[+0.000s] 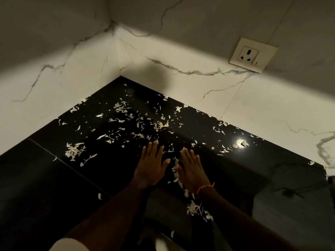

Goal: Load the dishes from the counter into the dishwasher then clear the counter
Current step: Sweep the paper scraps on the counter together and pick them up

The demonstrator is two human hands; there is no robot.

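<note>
Pale vegetable scraps [126, 122] lie scattered over the glossy black counter [54, 174] in the corner. My left hand [151, 164] lies flat on the counter, fingers straight and pointing away from me. Beside it, my right hand [193, 168] stands on its edge with straight fingers, an orange thread around its wrist. A line of scraps [178, 175] sits between the two hands. A small heap of scraps [196, 210] lies under my right forearm near the front edge. No dishes are in view.
White marble-patterned walls [181, 66] close the corner behind the counter. A wall socket [252, 55] sits on the right wall. A bright light reflection [241, 143] shines on the counter. The counter ends at the right [325, 171], with a dim lower area below.
</note>
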